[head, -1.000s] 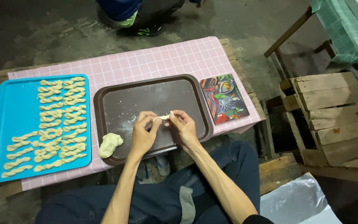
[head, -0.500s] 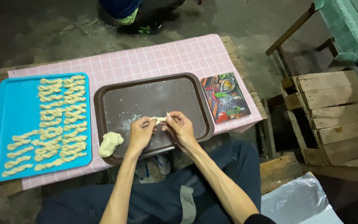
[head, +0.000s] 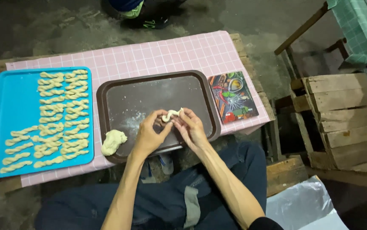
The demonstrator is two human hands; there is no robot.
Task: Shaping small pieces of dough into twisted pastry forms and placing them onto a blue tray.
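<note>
Both hands meet over the brown tray. My left hand and my right hand pinch a short pale strip of dough between their fingertips, just above the tray's floured middle. A lump of dough lies at the tray's near left corner. Left of it, a blue tray carries several twisted dough pieces in rows.
A pink checked cloth covers the low wooden table. A printed board lies right of the brown tray. Wooden crates stand at right, a plastic sheet at bottom right. Another person's shoes are beyond the table.
My hands have stayed over the tray while working the dough strip; the strip now curves between the fingertips. Nothing else has moved.
</note>
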